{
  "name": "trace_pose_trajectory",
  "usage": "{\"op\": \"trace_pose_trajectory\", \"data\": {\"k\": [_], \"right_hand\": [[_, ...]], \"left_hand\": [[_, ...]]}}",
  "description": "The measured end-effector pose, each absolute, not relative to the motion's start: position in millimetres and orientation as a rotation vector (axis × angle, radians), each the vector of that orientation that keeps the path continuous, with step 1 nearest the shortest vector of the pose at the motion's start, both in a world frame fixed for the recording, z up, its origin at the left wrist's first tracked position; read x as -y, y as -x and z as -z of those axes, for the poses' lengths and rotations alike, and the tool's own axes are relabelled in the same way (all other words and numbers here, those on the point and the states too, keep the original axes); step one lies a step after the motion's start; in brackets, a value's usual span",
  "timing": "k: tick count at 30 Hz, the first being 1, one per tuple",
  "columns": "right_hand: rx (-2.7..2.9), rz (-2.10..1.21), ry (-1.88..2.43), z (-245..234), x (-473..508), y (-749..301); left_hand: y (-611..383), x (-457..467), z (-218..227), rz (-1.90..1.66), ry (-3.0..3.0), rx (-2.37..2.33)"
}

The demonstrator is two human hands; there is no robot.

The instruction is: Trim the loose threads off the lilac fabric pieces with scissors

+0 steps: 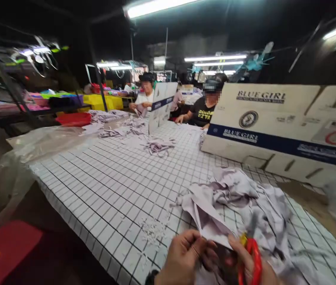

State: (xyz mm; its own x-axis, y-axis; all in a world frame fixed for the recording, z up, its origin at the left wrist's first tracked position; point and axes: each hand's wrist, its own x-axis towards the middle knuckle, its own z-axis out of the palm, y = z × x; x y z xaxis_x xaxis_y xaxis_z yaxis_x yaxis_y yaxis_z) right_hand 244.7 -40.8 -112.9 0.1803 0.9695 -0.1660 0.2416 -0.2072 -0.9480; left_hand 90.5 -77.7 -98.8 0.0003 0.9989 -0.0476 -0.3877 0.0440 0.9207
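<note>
My left hand pinches the edge of a pale lilac fabric piece between thumb and fingers. Beside it, my right hand takes the same piece at its other side. Red-handled scissors with a yellow part also sit in my right hand, their blades blurred and pointing up and away. A heap of the same lilac fabric lies just beyond and to the right of both hands. Small white scraps are scattered on the table left of my hands.
A checked cloth covers the table. Cardboard panels, a large one at right and a smaller one, stand upright on it. More lilac pieces lie farther back, near a red basin. Clear plastic drapes the left edge. Co-workers sit opposite.
</note>
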Motion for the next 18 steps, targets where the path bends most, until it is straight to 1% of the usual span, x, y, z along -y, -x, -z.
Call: {"op": "trace_pose_trajectory", "data": {"k": [3, 5, 10, 13, 18], "right_hand": [[1.061, -1.303, 1.520, 113, 46, -242], [1.049, -1.322, 1.526, 115, 47, -239], [1.108, -1.370, 1.559, 113, 47, -233], [1.248, -1.234, 1.598, 99, 51, -237], [1.601, -0.934, 1.683, 57, 75, -251]], "left_hand": [[-82, 82, 89, -1.446, -1.097, -1.087], [-76, 83, 86, -1.465, -1.211, -1.120], [-75, 82, 87, -1.352, -1.207, -0.927], [-77, 81, 92, -1.296, -1.115, -0.847], [-74, 79, 93, -1.269, -1.211, -0.924]]}}
